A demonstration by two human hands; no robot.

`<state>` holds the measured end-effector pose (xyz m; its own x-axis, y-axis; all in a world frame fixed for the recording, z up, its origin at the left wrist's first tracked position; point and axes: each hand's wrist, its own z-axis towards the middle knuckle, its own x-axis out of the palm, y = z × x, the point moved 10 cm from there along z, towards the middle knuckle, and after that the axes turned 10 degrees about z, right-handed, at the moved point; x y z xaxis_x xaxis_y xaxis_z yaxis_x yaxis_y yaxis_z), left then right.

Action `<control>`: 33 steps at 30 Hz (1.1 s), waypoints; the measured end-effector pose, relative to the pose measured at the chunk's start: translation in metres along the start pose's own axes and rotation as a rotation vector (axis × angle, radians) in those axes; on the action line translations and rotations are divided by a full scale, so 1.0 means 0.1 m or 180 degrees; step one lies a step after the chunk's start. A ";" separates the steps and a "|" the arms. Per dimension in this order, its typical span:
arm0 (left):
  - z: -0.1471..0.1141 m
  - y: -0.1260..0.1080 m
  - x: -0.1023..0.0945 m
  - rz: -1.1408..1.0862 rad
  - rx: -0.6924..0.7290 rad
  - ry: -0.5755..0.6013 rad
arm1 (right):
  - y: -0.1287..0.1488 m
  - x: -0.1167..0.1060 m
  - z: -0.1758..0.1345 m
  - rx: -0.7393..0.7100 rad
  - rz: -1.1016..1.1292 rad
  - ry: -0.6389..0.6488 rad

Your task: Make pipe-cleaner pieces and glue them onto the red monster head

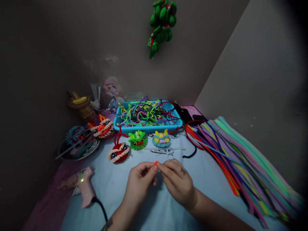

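A small bright orange piece (156,163), perhaps a bit of fuzzy pipe cleaner, is pinched between the fingertips of both hands above the blue cloth. My left hand (141,178) holds it from the left with thumb and forefinger. From the right, the fingers of my right hand (176,179) close on it. Most of the piece is hidden by the fingertips. Just beyond the hands lie metal scissors (163,151). Behind them sit a green pipe-cleaner lion head (138,140), a blue one (161,140) and a red and cream one (119,153).
A pink glue gun (86,187) with a lit green light rests at left. Behind it is a round dish (89,150) of tools. A blue tray (149,129) of tangled pipe cleaners stands at the back. Long pipe cleaners (231,160) are heaped at right.
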<state>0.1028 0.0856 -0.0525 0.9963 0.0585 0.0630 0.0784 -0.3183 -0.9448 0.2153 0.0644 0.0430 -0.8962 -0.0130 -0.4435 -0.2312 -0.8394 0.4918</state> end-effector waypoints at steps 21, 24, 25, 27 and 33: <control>-0.08 -0.32 -0.07 0.1198 0.0712 -0.0365 | -0.55 -0.04 -0.06 0.1793 0.0999 -0.0355; -0.14 -0.48 -0.02 0.1841 0.1335 -0.0399 | -0.61 0.03 -0.07 0.2101 0.1257 -0.0152; -0.15 -0.50 0.00 0.2013 0.1478 -0.0373 | -0.63 0.04 -0.08 0.2191 0.1334 -0.0126; -0.16 -0.52 0.03 0.2258 0.1708 -0.0315 | -0.68 0.07 -0.11 0.2377 0.1481 -0.0080; -0.17 -0.55 0.06 0.2400 0.1910 -0.0195 | -0.77 0.12 -0.18 0.2647 0.1556 -0.0004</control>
<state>0.1055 0.0872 0.0053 0.7725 0.0914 -0.6284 -0.6293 0.2433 -0.7381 0.2294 0.1192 -0.0140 -0.9649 -0.2581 -0.0483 -0.0263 -0.0880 0.9958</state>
